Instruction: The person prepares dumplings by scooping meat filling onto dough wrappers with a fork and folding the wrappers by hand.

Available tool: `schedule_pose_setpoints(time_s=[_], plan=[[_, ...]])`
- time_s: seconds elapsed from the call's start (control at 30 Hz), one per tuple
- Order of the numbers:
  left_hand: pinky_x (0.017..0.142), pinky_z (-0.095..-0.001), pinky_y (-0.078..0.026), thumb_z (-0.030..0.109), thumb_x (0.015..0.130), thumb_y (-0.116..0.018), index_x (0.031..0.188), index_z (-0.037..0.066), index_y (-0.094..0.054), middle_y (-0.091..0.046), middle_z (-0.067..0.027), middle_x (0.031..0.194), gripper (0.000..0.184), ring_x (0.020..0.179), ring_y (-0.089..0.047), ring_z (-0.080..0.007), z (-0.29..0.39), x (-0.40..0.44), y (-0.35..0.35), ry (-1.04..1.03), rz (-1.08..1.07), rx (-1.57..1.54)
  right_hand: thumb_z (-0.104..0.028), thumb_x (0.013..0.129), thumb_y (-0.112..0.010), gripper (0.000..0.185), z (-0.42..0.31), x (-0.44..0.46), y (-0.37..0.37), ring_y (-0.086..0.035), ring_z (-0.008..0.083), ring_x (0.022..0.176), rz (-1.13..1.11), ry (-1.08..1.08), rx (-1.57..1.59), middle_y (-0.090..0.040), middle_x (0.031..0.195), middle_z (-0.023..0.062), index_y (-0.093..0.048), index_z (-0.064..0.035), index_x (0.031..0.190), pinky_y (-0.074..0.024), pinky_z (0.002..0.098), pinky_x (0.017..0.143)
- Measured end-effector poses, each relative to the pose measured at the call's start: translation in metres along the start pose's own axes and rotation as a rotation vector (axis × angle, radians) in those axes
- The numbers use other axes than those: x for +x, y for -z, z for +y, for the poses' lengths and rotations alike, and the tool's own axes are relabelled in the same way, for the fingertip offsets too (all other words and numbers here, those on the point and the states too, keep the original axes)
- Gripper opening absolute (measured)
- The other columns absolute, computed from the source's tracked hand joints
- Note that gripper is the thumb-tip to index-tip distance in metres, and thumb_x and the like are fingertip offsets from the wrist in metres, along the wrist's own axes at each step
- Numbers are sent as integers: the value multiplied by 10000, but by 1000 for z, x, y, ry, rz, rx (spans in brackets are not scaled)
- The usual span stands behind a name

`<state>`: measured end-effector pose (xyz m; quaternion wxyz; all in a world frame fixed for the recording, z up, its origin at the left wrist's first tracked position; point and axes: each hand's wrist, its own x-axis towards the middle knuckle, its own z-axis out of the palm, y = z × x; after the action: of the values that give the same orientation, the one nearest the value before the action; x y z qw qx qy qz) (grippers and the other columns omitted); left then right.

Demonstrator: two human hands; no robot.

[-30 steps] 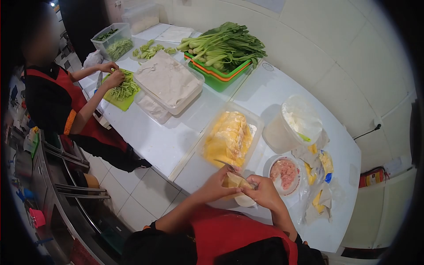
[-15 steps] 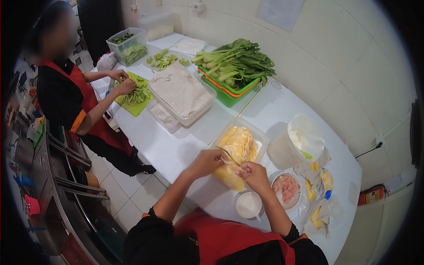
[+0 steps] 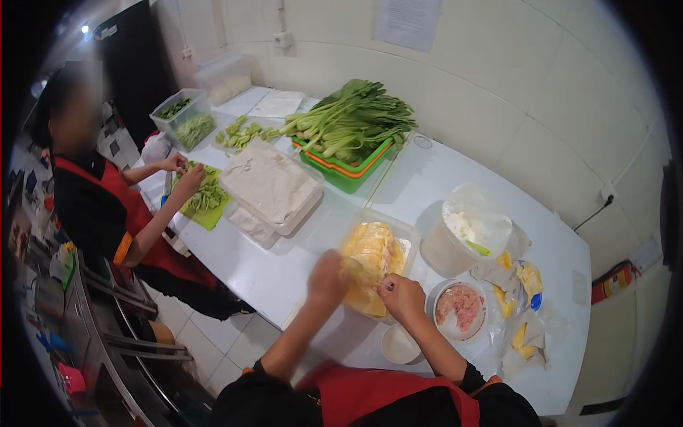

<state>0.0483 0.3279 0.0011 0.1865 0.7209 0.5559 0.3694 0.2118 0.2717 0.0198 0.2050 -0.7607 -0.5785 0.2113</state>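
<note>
Table point(image 3: 455, 165): white, against a pale wall; I read the clock from the sheet point(image 3: 361, 272).
Sheet: yellow, blurred, above the near part of the box point(image 3: 390, 217), with a yellow stack point(image 3: 373, 240) at 12 to 1 o'clock.
Left hand point(image 3: 329, 279): at 9 o'clock, too smeared for me to tell whether it grips.
Right hand point(image 3: 403, 297): at 4 o'clock, apart from the left, fingertips drawn inward at the sheet's edge; I can't confirm a pinch.
Handling: I judge the sheet light, limp and easily torn; best held lightly by opposite edges.
Bowl point(image 3: 461, 311): pink mince, 4 o'clock.
Cup point(image 3: 400, 346): 5 o'clock, beside the right forearm.
Tub point(image 3: 442, 250): 2 o'clock.
Greens point(image 3: 359, 117): 12 o'clock, in baskets point(image 3: 341, 174).
Co-worker point(image 3: 128, 206): 10 o'clock, hands above a green board point(image 3: 206, 219).
</note>
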Motion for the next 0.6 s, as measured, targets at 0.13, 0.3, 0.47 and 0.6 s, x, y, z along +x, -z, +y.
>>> schedule_pose_setpoints(time_s=[0.13,0.3,0.47,0.6], plan=[[732,-401,-460,77,741,-595,781,67,-604,-616,-114,824,42,807,-587,-295,18,-24,29,-92,-325,-105,-348,724,-679,287,3,3,-4,-619,313,662,26,26,65,-635,691,121,-629,-67,756,-467,399,576],[769,-409,-460,149,805,-495,885,80,-670,-639,-129,875,204,837,-586,-308,10,-14,0,-322,-448,-16,-325,793,-576,241,19,-13,15,-617,326,708,64,27,226,-635,726,129,-636,-96,840,-467,409,628],[792,-391,-461,127,810,-527,850,19,-652,-638,-157,891,169,860,-590,-328,19,-12,6,-236,-494,-12,-188,814,-529,149,78,-61,93,-614,320,693,402,297,7,-630,720,127,-656,-141,877,-462,406,605],[799,-340,-471,103,819,-549,868,-3,-642,-642,-163,885,149,854,-615,-300,15,-14,10,-212,-526,-22,-197,777,-607,194,95,-114,165,-642,272,714,219,-182,-278,-662,825,115,-700,-165,944,-500,360,637]])
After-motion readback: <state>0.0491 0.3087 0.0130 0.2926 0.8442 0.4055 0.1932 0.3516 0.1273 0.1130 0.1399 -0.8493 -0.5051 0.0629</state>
